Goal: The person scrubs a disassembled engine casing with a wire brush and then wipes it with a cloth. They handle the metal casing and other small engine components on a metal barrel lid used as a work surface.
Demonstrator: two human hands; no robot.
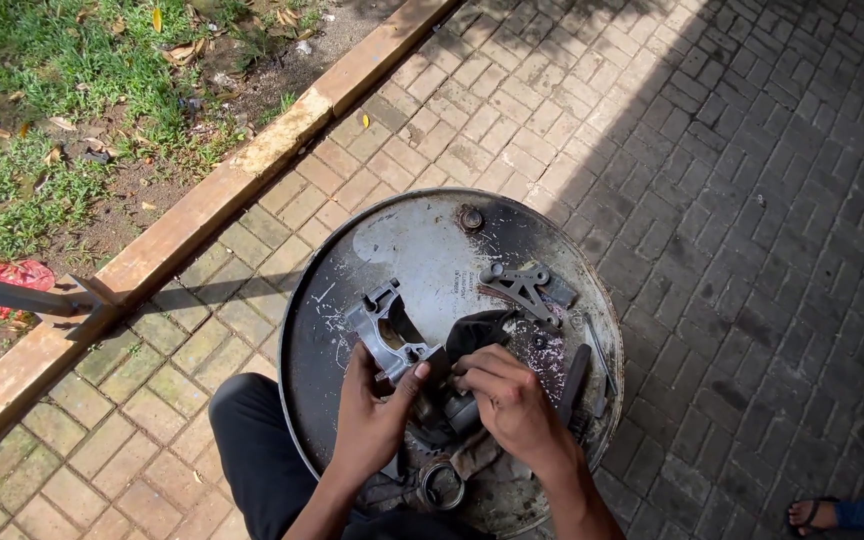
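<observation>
Both hands — left hand (pixel 372 405), right hand (pixel 512 400) — grip a grey metal casting (pixel 392 335) on the drum lid (pixel 422 250).

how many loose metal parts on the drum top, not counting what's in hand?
3 clearly: a grey bracket at the upper right of the drum top, a dark bar by the right hand, a ring near the front edge. More may be hidden under the hands and rag.

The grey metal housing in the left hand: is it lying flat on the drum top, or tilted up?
Tilted up. The left hand grips the near end of the grey metal housing, and its open side faces up above the drum top.
</observation>
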